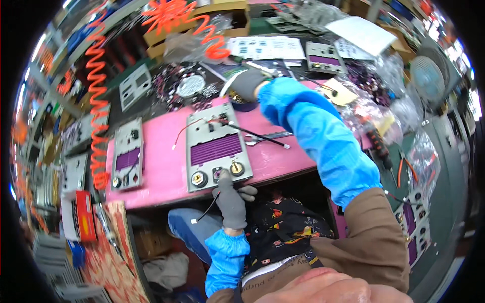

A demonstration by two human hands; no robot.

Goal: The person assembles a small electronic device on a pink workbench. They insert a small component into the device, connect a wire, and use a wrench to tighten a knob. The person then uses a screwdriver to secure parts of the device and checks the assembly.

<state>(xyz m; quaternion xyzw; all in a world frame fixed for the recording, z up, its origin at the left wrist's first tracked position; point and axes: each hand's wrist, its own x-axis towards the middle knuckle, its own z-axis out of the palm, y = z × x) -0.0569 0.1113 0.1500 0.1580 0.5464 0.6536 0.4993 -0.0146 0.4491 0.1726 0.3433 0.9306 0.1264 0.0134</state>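
Note:
A grey metal panel with a purple slotted grille lies on the pink mat. Two brass fittings sit near its front edge. My left hand, in a grey glove, is at that edge, its fingertips on a small purple-centred part between the fittings. A short black wire with a white plug hangs beside this hand. My right hand, also gloved, reaches across to the far edge of the mat, among small parts; its fingers are mostly hidden. Red and black wires lie over the panel.
A similar panel lies to the left, near a coiled orange hose. Loose wired parts and a round white dish are behind. A wrench lies right of the middle panel. Pliers and a screwdriver are at right.

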